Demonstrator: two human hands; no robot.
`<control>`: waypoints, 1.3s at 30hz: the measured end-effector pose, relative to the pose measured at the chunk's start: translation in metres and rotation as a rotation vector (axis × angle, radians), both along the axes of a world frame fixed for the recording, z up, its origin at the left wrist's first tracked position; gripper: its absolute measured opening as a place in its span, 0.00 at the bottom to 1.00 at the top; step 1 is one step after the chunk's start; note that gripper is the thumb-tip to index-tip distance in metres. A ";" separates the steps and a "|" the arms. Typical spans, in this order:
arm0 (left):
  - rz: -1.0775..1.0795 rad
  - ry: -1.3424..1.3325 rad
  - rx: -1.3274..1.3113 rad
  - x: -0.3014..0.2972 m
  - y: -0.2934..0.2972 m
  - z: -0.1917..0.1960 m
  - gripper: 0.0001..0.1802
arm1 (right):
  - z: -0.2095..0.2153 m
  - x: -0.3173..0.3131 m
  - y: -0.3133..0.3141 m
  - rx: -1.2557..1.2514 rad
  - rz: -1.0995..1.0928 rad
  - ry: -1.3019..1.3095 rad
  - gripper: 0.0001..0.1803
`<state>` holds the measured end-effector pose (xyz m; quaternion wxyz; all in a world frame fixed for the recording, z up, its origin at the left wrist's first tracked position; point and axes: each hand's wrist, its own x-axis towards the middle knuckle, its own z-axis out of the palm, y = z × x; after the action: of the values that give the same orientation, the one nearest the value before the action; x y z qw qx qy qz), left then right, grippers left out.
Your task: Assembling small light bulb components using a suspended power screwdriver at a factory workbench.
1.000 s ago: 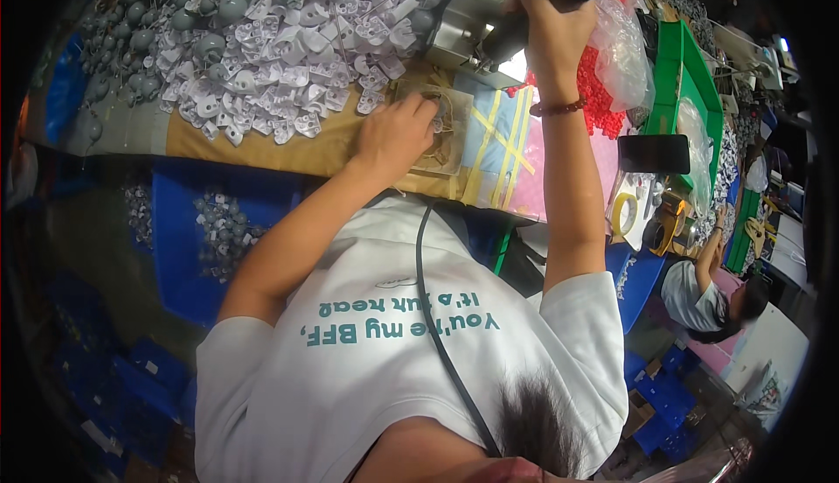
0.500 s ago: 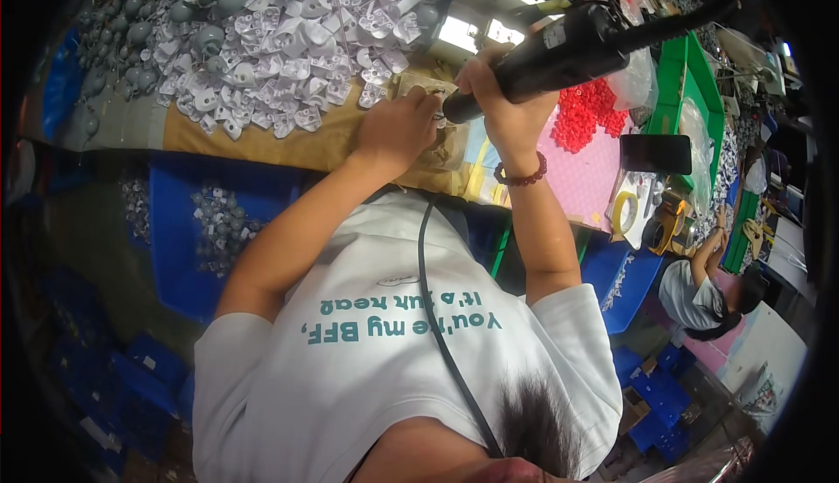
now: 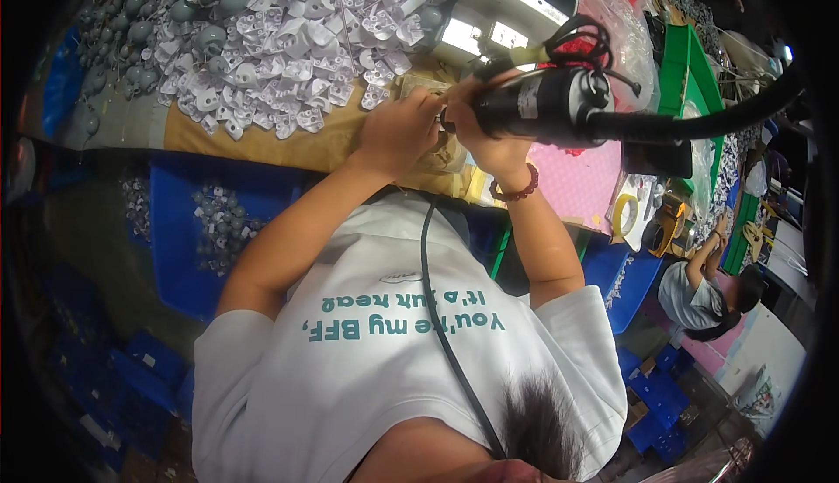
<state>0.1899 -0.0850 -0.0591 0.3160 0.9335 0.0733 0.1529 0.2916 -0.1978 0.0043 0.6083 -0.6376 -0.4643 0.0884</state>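
Brings the black electric screwdriver (image 3: 559,105) farther left than a moment earlier, gripping it in the right hand (image 3: 487,144) beside the curled left hand (image 3: 400,129), with contents too hidden to tell, above the tabletop (image 3: 280,152), likely rigid and hefty, best grasped around the barrel (image 3: 516,109).

Parts (image 3: 288,59) lie heaped on the bench (image 3: 271,152), left of the tool (image 3: 537,103) and tray (image 3: 676,62).

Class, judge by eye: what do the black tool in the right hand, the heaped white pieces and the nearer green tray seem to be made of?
Black tool: probably plastic or coated metal; smooth, with soft highlights.
White pieces: likely moulded hard plastic; repeated shapes, slight sheen.
Nearer green tray: apparently plastic; uniform colour, smooth walls.
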 end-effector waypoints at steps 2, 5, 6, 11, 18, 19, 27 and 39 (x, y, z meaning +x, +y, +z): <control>-0.009 0.017 -0.016 0.000 0.001 0.002 0.16 | -0.007 -0.001 0.000 -0.019 -0.018 -0.045 0.16; -0.012 0.028 -0.011 0.000 0.001 0.001 0.16 | -0.007 -0.006 0.002 0.037 -0.025 0.165 0.12; -0.017 0.029 -0.010 0.000 0.001 -0.001 0.16 | -0.005 -0.009 0.002 0.048 -0.024 0.241 0.11; -0.012 0.058 -0.034 0.001 0.001 0.001 0.15 | -0.002 -0.010 0.002 0.024 -0.119 0.156 0.09; 0.019 0.110 -0.053 -0.001 0.000 0.007 0.18 | 0.037 0.020 -0.009 0.267 -0.380 0.518 0.13; 0.023 0.113 -0.070 -0.002 0.001 0.007 0.19 | 0.035 0.035 -0.017 0.221 -0.477 0.497 0.13; 0.009 0.041 -0.112 -0.007 0.000 0.006 0.18 | -0.022 0.062 -0.053 0.116 -0.741 0.220 0.14; -0.010 -0.032 -0.029 -0.008 -0.003 -0.001 0.17 | -0.047 -0.007 -0.009 -0.174 -0.344 -0.010 0.04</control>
<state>0.1817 -0.0877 -0.0599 0.3315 0.9266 0.0659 0.1651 0.2848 -0.2067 -0.0429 0.5546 -0.7583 -0.3421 0.0198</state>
